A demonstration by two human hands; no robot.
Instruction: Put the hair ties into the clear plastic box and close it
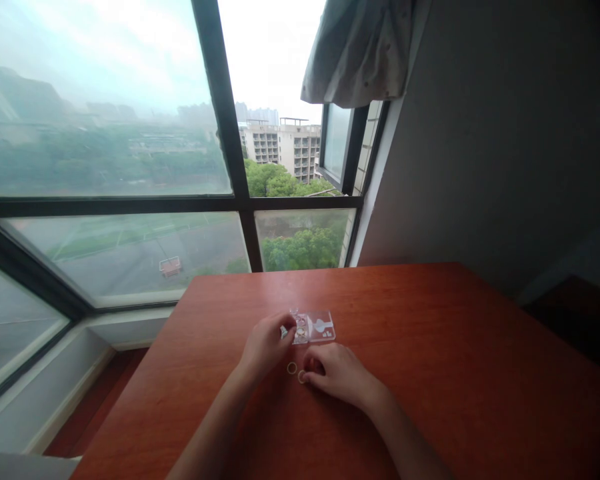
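Observation:
A small clear plastic box [301, 333] lies on the table, its lid [322, 326] with white print folded open to the right. Small ring-like pieces show inside, too small to make out fully. At the box's left edge is my left hand [266, 341], thumb and fingers closed on it; a small pale patch shows between them. Closer to me, my right hand [341, 373] pinches a thin pale ring [302, 377] at the tabletop. Another pale ring [292, 368] lies flat just left of that one. The right fingertips are partly hidden.
The reddish-brown wooden table [405, 320] stretches under both arms. Beyond its far edge stand dark-framed windows [243, 205], with one pane swung outward at the right. A curtain [360, 53] hangs above it, and a wall [480, 147] rises on the right.

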